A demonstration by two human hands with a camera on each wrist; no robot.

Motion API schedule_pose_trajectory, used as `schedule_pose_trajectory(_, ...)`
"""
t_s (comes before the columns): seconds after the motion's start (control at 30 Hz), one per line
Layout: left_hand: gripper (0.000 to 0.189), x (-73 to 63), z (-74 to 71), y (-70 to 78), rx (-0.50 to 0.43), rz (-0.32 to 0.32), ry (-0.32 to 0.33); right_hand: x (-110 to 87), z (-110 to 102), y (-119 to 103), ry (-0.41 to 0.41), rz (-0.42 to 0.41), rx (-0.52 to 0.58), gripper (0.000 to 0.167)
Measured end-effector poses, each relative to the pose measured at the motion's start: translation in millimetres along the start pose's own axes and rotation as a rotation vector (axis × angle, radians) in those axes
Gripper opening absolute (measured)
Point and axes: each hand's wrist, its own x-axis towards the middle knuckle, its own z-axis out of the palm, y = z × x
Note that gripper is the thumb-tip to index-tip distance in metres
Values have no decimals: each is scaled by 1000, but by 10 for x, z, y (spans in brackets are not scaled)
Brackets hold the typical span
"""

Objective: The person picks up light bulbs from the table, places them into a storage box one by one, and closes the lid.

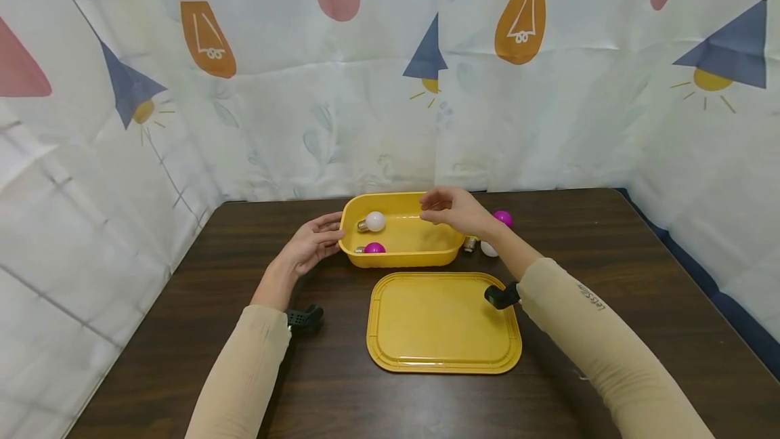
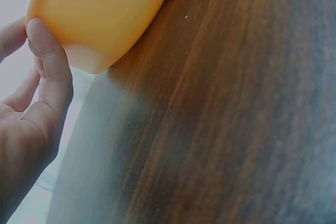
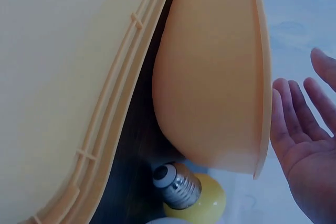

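Observation:
A yellow plastic box (image 1: pixel 402 261) stands toward the back of the table. My left hand (image 1: pixel 315 242) pinches its left rim between thumb and fingers, and the left wrist view shows the thumb (image 2: pixel 50 51) on the box's outer wall. Inside lie a white light bulb (image 1: pixel 375 221) on the left and a magenta light bulb (image 1: pixel 374 248) near the front wall. My right hand (image 1: pixel 453 210) hovers over the right part of the box, fingers loosely bent, holding nothing. In the right wrist view its fingers (image 3: pixel 294 114) show beyond the rim, spread from the thumb.
A yellow lid (image 1: pixel 445 324) lies flat in front of the box. Right of the box, partly behind my right forearm, are a magenta bulb (image 1: pixel 503 217), a white bulb (image 1: pixel 488 249) and a yellow bulb (image 3: pixel 212 200) with a silver screw base. A printed curtain (image 1: pixel 378 127) hangs behind the table.

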Motion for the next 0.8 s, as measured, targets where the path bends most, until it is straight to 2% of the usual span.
schedule_pose_trajectory(0.47,62,11,-17,-18,5,7,-4,-187,-186,76,44,-16,-5,39)
schedule_pose_trajectory(0.8,62,33,-31,-27,-4,2,-6,-330,-358,151,74,1,0,42)
